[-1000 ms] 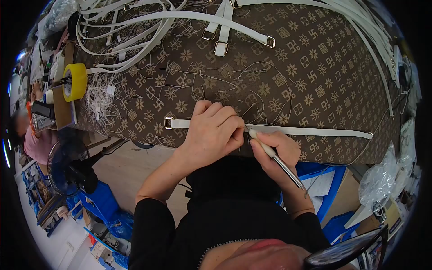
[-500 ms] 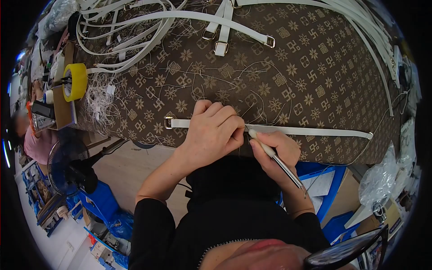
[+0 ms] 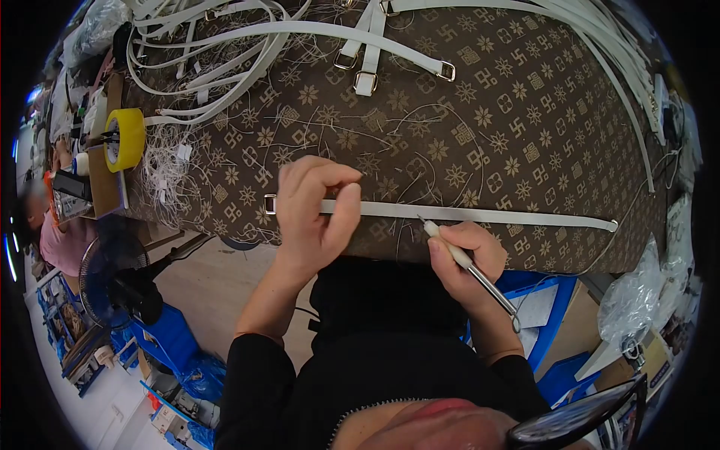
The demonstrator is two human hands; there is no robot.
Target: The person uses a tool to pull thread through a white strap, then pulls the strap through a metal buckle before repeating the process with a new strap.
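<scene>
A white strap (image 3: 480,216) lies flat along the near side of the brown patterned cloth, with a metal buckle (image 3: 271,204) at its left end. Over the strap's left part, my left hand (image 3: 309,217) is raised with its fingers curled and thumb near the index fingertip; anything pinched there is too small to make out. My right hand (image 3: 472,262) is closed around a pen-shaped tool (image 3: 455,255) with a pale grip and metal shaft. Its thin tip points at the strap's middle. Loose threads (image 3: 405,236) hang by the strap's near edge.
More white straps (image 3: 262,56) are coiled at the back left, and others (image 3: 600,45) run along the right. A yellow tape roll (image 3: 124,140) and tangled thread (image 3: 165,169) sit on the left. A fan (image 3: 116,274) stands beyond the left edge; a person (image 3: 64,240) is farther off.
My left hand has come off the strap's middle and moved left, lifting away from the tool. The right hand with the tool has shifted slightly right; the strap has slid a little left.
</scene>
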